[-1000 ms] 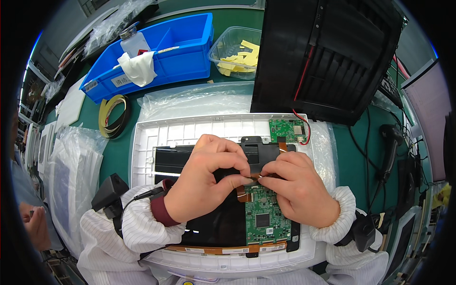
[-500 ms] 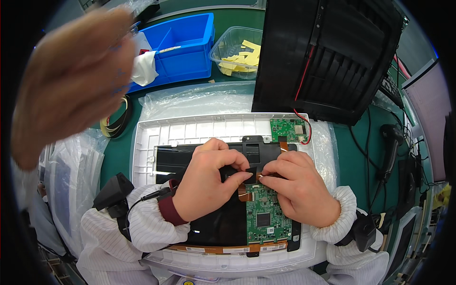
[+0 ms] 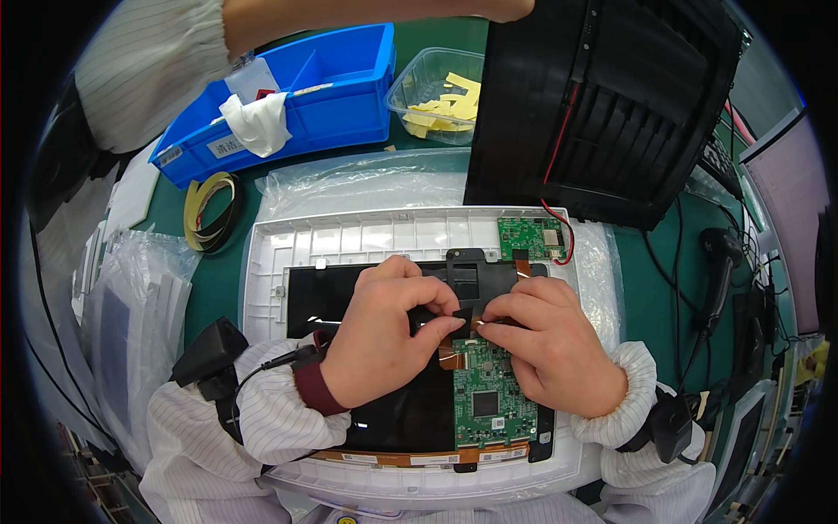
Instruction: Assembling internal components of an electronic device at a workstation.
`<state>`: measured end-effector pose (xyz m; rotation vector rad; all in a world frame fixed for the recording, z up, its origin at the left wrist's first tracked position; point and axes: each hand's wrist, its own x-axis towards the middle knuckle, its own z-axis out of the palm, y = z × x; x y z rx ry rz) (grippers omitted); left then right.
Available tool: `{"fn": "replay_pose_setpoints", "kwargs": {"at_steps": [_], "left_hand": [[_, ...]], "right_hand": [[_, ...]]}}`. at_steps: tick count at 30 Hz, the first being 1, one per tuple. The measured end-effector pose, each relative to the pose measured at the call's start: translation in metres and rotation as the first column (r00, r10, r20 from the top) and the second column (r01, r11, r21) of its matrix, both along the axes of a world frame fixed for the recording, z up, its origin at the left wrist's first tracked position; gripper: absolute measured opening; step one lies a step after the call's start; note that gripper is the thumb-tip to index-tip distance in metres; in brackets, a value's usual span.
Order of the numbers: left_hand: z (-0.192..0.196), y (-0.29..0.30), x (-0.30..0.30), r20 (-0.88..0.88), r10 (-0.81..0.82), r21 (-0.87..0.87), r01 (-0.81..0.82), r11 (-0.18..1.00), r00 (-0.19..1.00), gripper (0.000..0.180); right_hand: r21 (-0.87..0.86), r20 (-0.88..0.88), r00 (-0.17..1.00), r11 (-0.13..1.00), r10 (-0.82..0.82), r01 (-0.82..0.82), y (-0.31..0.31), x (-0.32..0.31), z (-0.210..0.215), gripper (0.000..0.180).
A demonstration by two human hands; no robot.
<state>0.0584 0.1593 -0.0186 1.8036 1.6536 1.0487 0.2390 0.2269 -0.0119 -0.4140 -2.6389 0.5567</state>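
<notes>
Over a white plastic frame (image 3: 262,253) holding a black display panel (image 3: 393,437), both my hands work close together. My left hand (image 3: 380,327) pinches a small black strip (image 3: 463,316) between thumb and forefinger. Just to its right, the fingertips of my right hand (image 3: 550,341) are closed at the end of an orange ribbon cable (image 3: 477,325), most of which the hand covers. Below them lies a green circuit board (image 3: 484,403) on the panel, partly hidden by my right hand. A smaller green board (image 3: 530,237) sits at the frame's upper right, with a red wire.
Another person's arm (image 3: 157,70) reaches across the top left. Behind the frame are a blue bin (image 3: 340,118) with a white cloth (image 3: 256,124), a clear tub (image 3: 397,96) of yellow strips and a large black housing (image 3: 611,113). Tape rolls (image 3: 209,214) lie left, a scanner (image 3: 718,271) right.
The other person's hand has swept from the left foreground up and right, across the top towards the black housing, uncovering the blue bin and tape rolls. My hands have barely moved.
</notes>
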Motion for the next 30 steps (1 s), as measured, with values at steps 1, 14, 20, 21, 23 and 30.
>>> {"fn": "replay_pose_setpoints", "kwargs": {"at_steps": [1, 14, 20, 21, 23, 30], "left_hand": [[0.0001, 0.0001, -0.0001, -0.002, 0.0, -0.002, 0.0, 1.0, 1.0, 0.014], [-0.0001, -0.0033, 0.0022, -0.024, -0.003, -0.02, 0.002, 1.0, 1.0, 0.014], [-0.0028, -0.0006, -0.0009, -0.052, -0.014, -0.03, 0.012, 0.999, 0.999, 0.013], [-0.0011, -0.0012, 0.0001, -0.056, -0.013, -0.025, 0.012, 1.0, 0.998, 0.013], [0.0019, -0.0023, 0.0023, -0.062, -0.011, -0.002, 0.01, 1.0, 0.998, 0.013], [-0.0022, 0.0022, -0.0011, -0.04, -0.015, -0.024, 0.014, 1.0, 0.999, 0.013]], "right_hand": [[-0.002, 0.002, 1.0, 1.0, -0.001, 0.001, 0.0003, -0.0003, -0.0002, 0.023], [0.01, -0.001, 1.0, 1.0, -0.002, 0.002, -0.0022, 0.0007, 0.0009, 0.021], [0.007, -0.002, 1.0, 1.0, -0.003, 0.003, 0.0005, -0.0018, -0.0017, 0.021], [0.012, -0.005, 1.0, 1.0, -0.003, 0.003, -0.0003, -0.0007, -0.0003, 0.021], [0.02, -0.012, 1.0, 1.0, -0.004, 0.004, -0.0017, 0.0014, 0.0021, 0.021], [0.006, -0.004, 1.0, 1.0, -0.004, 0.004, 0.0023, -0.0012, -0.0019, 0.021]]}}
